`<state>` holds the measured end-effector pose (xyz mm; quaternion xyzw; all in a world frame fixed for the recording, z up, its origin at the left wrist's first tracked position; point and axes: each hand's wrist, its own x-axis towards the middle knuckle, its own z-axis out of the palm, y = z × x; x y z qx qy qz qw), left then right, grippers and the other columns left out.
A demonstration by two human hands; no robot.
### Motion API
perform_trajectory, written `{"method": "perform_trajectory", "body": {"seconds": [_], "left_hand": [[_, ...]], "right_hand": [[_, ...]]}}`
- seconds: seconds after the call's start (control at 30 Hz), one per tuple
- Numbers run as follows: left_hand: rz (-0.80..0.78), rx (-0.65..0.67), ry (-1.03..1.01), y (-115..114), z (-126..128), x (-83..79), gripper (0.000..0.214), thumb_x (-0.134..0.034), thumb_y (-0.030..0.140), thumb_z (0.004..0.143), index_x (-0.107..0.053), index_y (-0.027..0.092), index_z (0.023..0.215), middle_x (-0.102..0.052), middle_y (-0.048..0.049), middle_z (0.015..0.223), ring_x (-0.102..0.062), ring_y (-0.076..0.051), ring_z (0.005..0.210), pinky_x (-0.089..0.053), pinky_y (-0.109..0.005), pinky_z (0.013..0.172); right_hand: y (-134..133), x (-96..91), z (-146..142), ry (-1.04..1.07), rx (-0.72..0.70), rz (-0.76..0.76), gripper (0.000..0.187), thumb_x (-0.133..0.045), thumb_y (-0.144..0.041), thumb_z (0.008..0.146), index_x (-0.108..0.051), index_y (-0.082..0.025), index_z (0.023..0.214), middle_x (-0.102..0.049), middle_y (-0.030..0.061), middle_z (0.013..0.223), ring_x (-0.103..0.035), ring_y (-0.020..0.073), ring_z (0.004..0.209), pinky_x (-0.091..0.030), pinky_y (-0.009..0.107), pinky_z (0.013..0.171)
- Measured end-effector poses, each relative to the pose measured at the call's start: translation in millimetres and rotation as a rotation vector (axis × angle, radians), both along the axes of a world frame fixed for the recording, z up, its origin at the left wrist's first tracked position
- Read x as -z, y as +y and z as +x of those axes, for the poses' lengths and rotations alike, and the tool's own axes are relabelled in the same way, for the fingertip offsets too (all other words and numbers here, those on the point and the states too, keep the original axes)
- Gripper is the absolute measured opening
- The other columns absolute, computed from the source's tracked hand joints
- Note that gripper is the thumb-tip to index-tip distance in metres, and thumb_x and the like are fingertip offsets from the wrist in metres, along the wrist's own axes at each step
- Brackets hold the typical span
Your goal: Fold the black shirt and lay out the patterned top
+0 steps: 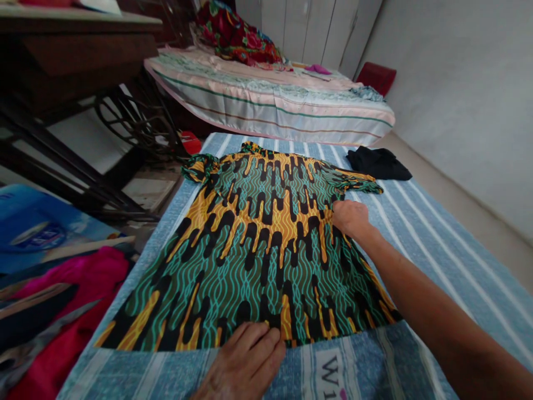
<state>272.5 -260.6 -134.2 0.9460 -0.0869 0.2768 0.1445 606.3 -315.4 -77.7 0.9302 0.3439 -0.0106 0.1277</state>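
Note:
A dress [266,239] with a green, black and orange dripping pattern lies spread flat, its hem toward me and its short gathered sleeves out to both sides. At the middle of the hem, my left hand [250,358] has its fingers together and bent over the fabric edge; the thumb is hidden. My right hand [350,216] is closed on the dress's right side, near the waist. Under the dress is a blue and white striped cloth [420,233]. Some of the hem is covered by my left hand.
Folded black clothing [378,163] lies at the far right of the striped cloth. A pile of clothes [79,294] and a blue bag [45,222] are at the left. Beyond stand a sewing machine table [83,41] and a bed [266,105]; a wall [466,100] runs along the right.

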Motion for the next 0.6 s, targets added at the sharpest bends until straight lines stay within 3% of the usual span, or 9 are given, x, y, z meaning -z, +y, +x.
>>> {"method": "perform_trajectory", "body": {"seconds": [0.17, 0.4, 0.6], "left_hand": [[-0.012, 0.0, -0.035, -1.2, 2.6, -3.5, 0.03, -0.035, 0.008, 0.089, -0.061, 0.016, 0.1, -0.066, -0.0061, 0.094, -0.054, -0.018, 0.09, -0.047, -0.034, 0.081], [-0.015, 0.024, 0.022, -1.1, 2.5, -10.5, 0.027, -0.036, 0.009, 0.088, -0.06, 0.015, 0.099, -0.065, -0.0066, 0.095, -0.054, -0.017, 0.088, -0.048, -0.034, 0.081], [-0.013, 0.0, 0.003, 0.3, 4.1, -5.9, 0.029, -0.034, 0.01, 0.089, -0.059, 0.018, 0.101, -0.066, -0.0044, 0.095, -0.056, -0.017, 0.088, -0.047, -0.032, 0.08]], "right_hand": [[0.2, 5.6, 4.8, -0.051, 0.01, 0.068, 0.032, -0.035, -0.013, 0.087, -0.06, -0.007, 0.106, -0.066, 0.0216, 0.094, -0.065, 0.0301, 0.09, -0.046, 0.036, 0.074], [-2.2, 23.4, 6.8, -0.035, 0.018, 0.113, 0.029, -0.036, -0.018, 0.089, -0.058, -0.01, 0.105, -0.066, 0.0183, 0.098, -0.064, 0.0278, 0.091, -0.045, 0.033, 0.073], [-15.0, 19.6, 14.8, 0.009, 0.081, 0.132, 0.033, -0.034, -0.031, 0.092, -0.061, -0.016, 0.105, -0.067, 0.0147, 0.097, -0.064, 0.0255, 0.091, -0.045, 0.031, 0.073]]}}
